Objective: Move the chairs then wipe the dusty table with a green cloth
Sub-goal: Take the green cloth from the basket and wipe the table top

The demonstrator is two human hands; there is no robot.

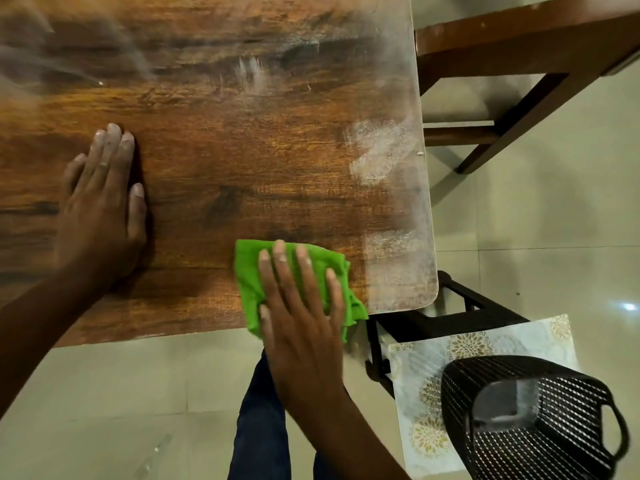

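Fingers (284,261) of the right hand (301,306) lie flat, pressing the green cloth (249,271) at the worktop's (242,168) near edge; left hand (100,206) flat, empty. Centre wiped; dust (377,150) remains along the right edge.

cloth (298,282): on table (214,140), near edge, right
left hand (100,209): on table, left of cloth
basket (530,417): beyond table's right corner

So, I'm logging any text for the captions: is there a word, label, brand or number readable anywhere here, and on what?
None: no readable text in this view.
Table: wood grain and white dust only.
Green cloth: plain.
Patterned sheet: floral print, no lettering.
Black basket: no visible label.
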